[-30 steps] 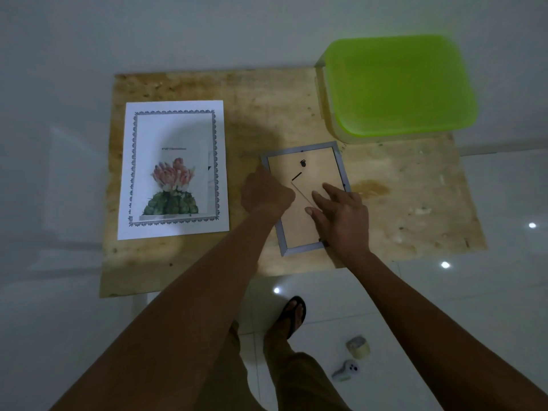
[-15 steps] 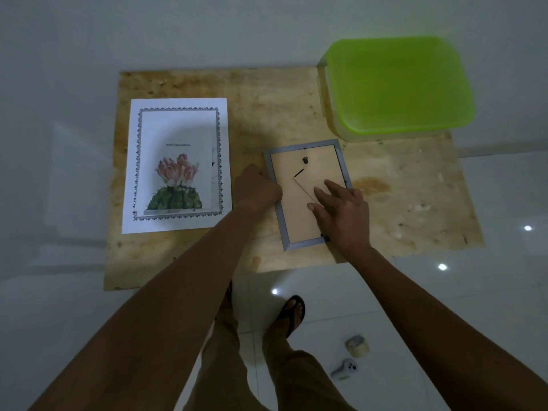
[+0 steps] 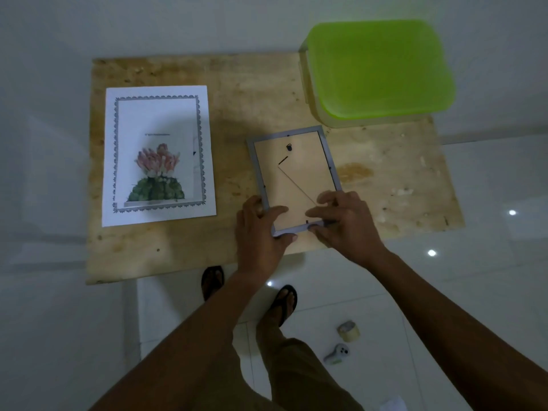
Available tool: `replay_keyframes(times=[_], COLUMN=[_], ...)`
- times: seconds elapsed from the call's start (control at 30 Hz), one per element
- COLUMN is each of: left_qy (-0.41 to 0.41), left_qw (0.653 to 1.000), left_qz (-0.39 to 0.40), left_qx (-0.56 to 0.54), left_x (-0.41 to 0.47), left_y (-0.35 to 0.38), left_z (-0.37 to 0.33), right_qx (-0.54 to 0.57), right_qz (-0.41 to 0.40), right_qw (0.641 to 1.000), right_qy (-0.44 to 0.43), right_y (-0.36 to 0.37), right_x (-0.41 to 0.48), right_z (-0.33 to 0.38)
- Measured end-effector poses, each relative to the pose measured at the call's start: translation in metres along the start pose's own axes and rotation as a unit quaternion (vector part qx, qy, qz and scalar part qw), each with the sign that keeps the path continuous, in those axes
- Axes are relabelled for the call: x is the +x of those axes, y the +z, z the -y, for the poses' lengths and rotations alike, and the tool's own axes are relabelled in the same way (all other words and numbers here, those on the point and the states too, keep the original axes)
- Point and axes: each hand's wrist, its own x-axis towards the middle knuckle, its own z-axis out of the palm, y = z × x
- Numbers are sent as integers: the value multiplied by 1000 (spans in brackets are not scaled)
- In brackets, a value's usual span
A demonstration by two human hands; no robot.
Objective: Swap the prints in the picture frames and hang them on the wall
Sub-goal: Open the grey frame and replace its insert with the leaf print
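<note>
A grey picture frame lies face down on the wooden board, its brown backing and folded stand showing. My left hand grips the frame's near left corner, thumb under the edge and fingers on the backing. My right hand pinches the near right part of the bottom edge, fingers curled over the backing. A loose print of a cactus with pink flowers and a decorative border lies flat on the board to the left of the frame.
A box with a bright green lid stands at the board's far right corner. On the white tiled floor near my sandalled feet lie a roll of tape and a small white device. The board's near edge is just below my hands.
Both hands have slid down from the frame's middle to its near edge and now grip the bottom corners. The frame stays face down in about the same place.
</note>
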Motion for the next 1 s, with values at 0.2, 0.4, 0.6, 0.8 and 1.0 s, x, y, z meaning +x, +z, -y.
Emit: replay_keyframes(times=[0.2,0.4,0.6,0.8,1.0], left_qy=[29,49,37,35,30], left_qw=[999,997,994,994,995], left_qz=[13,-8,7,14,4], left_qx=[12,65,103,104,93], left_x=[5,7,9,8,7], left_y=[-6,-6,-2,0,0], left_z=[3,3,11,13,10], right_qx=[32,85,99,69,86], right_qz=[1,30,107,146,98], right_qw=[999,996,989,987,991], right_qy=[-29,-14,-15,-16,-42], right_y=[8,6,-2,-11,-4], right_x=[-4,8,23,32,22], right_z=[-7,-7,-7,1,-7])
